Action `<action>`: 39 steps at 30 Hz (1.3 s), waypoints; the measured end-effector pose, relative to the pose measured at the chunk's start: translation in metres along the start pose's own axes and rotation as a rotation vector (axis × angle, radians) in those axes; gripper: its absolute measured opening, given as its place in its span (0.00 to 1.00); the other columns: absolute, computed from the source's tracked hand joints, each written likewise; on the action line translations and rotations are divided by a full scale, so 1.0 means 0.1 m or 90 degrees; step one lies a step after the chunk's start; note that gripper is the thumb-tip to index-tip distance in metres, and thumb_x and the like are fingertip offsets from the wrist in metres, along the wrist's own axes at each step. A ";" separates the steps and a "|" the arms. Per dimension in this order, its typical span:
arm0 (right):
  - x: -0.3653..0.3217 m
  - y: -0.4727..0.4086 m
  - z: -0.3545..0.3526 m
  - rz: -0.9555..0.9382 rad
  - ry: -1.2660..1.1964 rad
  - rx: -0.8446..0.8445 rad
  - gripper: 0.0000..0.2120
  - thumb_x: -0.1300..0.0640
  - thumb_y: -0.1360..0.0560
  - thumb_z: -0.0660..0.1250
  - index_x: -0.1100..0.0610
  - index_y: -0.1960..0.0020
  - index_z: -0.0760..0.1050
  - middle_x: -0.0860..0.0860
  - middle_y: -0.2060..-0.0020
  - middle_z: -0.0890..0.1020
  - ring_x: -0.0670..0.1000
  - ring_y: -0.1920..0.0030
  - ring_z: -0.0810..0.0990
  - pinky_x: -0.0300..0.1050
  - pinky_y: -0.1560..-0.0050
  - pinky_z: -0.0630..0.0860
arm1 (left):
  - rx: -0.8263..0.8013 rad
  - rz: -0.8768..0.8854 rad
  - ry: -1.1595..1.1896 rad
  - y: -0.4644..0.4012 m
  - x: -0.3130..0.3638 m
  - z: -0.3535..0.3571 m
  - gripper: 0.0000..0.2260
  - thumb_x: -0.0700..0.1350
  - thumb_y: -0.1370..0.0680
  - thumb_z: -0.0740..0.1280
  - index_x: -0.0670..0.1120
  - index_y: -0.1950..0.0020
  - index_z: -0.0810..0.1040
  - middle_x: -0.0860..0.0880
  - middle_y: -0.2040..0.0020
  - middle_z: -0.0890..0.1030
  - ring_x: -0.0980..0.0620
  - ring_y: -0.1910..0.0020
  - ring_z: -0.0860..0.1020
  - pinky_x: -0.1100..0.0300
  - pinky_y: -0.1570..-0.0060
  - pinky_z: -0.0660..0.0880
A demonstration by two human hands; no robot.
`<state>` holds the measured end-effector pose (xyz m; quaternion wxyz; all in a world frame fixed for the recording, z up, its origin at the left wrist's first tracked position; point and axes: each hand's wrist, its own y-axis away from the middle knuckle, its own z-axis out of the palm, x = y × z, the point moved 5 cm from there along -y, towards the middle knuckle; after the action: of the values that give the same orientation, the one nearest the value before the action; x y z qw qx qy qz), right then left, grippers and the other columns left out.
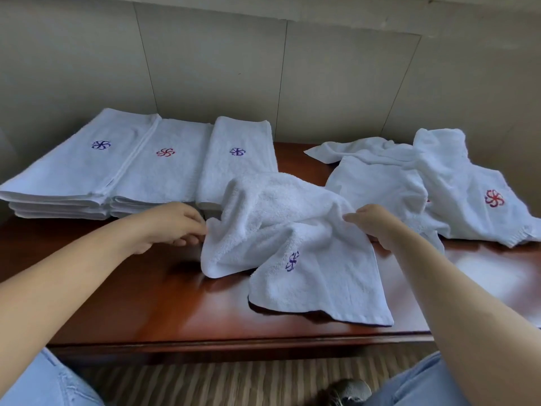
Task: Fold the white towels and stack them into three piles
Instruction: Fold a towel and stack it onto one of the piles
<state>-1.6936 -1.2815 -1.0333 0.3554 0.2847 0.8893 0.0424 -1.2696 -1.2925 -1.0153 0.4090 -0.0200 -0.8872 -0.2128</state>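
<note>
Spreading a towel to fold
Both hands, left (pixel 172 225) and right (pixel 377 225), pinch the crumpled towel (pixel 292 230) at mid-frame, stretching it flat on the worktop (pixel 146 303)

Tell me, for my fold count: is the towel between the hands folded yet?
Not folded. The towel lies bunched on the table, both hands pinching its edges.

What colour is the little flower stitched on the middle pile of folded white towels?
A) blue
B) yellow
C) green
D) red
D: the middle pile of folded white towels has a red flower logo on top, while the piles on either side of it have blue ones.
</note>
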 end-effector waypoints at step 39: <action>0.01 0.14 -0.20 -0.108 -0.336 -0.152 0.12 0.50 0.25 0.75 0.53 0.44 0.85 0.53 0.52 0.86 0.51 0.57 0.83 0.42 0.59 0.78 | 0.124 0.247 0.592 -0.06 0.36 -0.33 0.17 0.40 0.21 0.72 0.53 0.34 0.78 0.49 0.43 0.86 0.52 0.50 0.85 0.60 0.56 0.82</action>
<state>-1.7008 -1.2669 -1.0146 0.6072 0.1669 0.7757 0.0413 -1.2705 -1.3156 -0.9718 0.7922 -0.0491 -0.6072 -0.0360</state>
